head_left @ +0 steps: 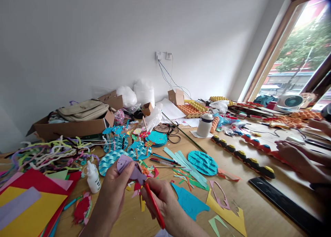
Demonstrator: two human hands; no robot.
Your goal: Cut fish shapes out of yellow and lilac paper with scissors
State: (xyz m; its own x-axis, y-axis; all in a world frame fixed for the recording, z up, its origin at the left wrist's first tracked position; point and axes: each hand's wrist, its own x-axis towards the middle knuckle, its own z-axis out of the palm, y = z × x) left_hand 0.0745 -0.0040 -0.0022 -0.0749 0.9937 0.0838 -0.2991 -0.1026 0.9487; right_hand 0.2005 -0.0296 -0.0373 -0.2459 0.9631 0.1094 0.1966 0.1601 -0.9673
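My left hand [112, 188] pinches a piece of purple paper [124, 163] with drawn lines and a rounded, partly cut outline. In my right hand [162, 199] is a pair of scissors with red handles [154, 204]; its blades meet the paper's lower right edge and are largely hidden. Small colored paper scraps [150, 171] lie on the table just behind my hands. A white glue bottle [93, 177] stands to the left of my left hand. A blue paper sheet with a cut edge [190, 200] lies right of my right hand.
Stacked colored paper [31, 209] and pipe cleaners [57, 154] lie at left. Blue wavy discs [203, 163] rest mid-table. A painted egg-carton strip [240, 154] and a black tablet-like slab [281, 202] are at right, near another person's hands [294, 152]. A white lidded container [205, 126] stands behind.
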